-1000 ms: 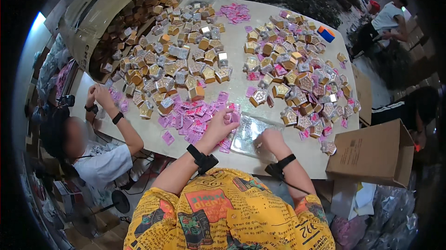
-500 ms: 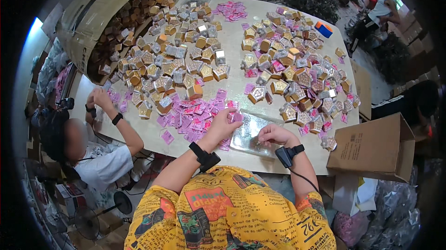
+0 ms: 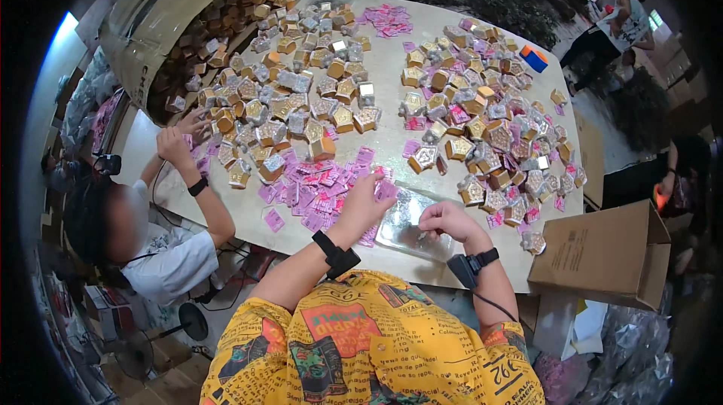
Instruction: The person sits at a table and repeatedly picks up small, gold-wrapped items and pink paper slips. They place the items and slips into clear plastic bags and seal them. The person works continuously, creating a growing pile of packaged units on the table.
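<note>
My left hand pinches a small pink card at the upper left corner of a flat, shiny, clear-looking slab at the table's near edge. Over the slab's right part is my right hand, its thumb and fingers pressed together; whatever is between them is too small to make out. A heap of loose pink cards lies left of the slab. Beyond it, gold and silver pentagon-shaped pieces, some in clear wrap, form a left pile and a right pile, the right one mixed with pink cards.
A large carton on its side spills gold pieces at the far left. An open brown box stands at the right edge. Farther back lie an orange-and-blue tape dispenser and more pink cards. A co-worker sits at the left.
The whole view has shifted slightly. My hands keep nearly the same pose over the slab. The co-worker's hands have moved apart, one reaching to the gold pieces. A person at the back right has turned.
</note>
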Demonstrator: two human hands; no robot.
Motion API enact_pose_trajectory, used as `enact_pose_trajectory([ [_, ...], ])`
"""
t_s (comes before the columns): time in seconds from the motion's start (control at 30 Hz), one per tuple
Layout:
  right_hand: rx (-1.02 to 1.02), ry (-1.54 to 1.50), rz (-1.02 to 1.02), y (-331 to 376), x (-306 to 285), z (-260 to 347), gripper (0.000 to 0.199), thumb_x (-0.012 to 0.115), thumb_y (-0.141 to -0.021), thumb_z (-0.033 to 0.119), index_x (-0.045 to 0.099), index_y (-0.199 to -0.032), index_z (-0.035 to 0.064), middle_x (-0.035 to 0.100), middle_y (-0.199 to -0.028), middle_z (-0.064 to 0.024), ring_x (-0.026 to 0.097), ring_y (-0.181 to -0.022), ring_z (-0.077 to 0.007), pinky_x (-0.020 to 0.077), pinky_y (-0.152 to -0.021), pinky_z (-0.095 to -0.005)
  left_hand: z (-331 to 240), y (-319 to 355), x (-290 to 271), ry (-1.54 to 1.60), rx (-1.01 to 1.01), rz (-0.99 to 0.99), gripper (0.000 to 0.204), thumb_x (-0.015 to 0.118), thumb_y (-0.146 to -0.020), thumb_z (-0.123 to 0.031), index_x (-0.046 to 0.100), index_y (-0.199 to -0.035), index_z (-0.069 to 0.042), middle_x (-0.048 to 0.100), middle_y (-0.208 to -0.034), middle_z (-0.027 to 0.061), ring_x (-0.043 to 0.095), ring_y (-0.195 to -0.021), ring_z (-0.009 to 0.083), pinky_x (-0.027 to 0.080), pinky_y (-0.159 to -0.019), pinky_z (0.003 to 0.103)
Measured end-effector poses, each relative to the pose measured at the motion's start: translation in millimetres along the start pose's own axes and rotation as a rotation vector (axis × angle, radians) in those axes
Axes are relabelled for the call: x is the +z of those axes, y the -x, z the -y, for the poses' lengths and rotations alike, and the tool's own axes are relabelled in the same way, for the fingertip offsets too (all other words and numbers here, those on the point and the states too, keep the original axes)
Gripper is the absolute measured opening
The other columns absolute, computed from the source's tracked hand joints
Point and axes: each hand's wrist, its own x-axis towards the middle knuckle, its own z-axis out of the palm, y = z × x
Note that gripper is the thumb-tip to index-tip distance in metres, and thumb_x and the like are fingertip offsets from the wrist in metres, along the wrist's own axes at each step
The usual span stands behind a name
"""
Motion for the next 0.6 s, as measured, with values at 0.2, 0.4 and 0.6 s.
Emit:
enact_pose_trajectory([
  [0.2, -0.186, 0.092, -0.334, -18, 21, 12, 0.011, 0.064, -0.079, 0.008, 0.063, -0.081, -0.0027, 0.059, -0.060, -0.0041, 0.055, -0.050, -0.0099, 0.0439, -0.046, -0.0243, -22, 0, -9, -0.011, 0.084, -0.123, 0.057, 0.073, -0.070, -0.020, 0.051, -0.120, -0.006, 0.052, -0.111, 0.0186, 0.050, -0.106, 0.0341, 0.042, -0.091, 0.038],
  [0.4, -0.765, 0.889, -0.773, -15, 42, 30, 0.008, 0.062, -0.077, 0.006, 0.055, -0.077, 0.0018, 0.053, -0.076, -0.0129, 0.056, -0.069, -0.0308, 0.0454, -0.059, -0.0377, -17, 5, -15, 0.023, 0.095, -0.118, 0.058, 0.075, -0.068, -0.022, 0.052, -0.119, -0.006, 0.047, -0.109, 0.0190, 0.050, -0.102, 0.0348, 0.043, -0.088, 0.039],
  [0.6, -0.921, 1.190, -0.702, -12, 43, 43, 0.011, 0.062, -0.075, 0.005, 0.052, -0.073, 0.0040, 0.049, -0.071, -0.0108, 0.055, -0.069, -0.0278, 0.0459, -0.058, -0.0370, -28, -12, -18, 0.284, 0.173, -0.129, 0.019, 0.070, -0.074, -0.019, 0.068, -0.081, -0.002, 0.062, -0.079, 0.0142, 0.059, -0.082, 0.0279, 0.046, -0.077, 0.038],
])
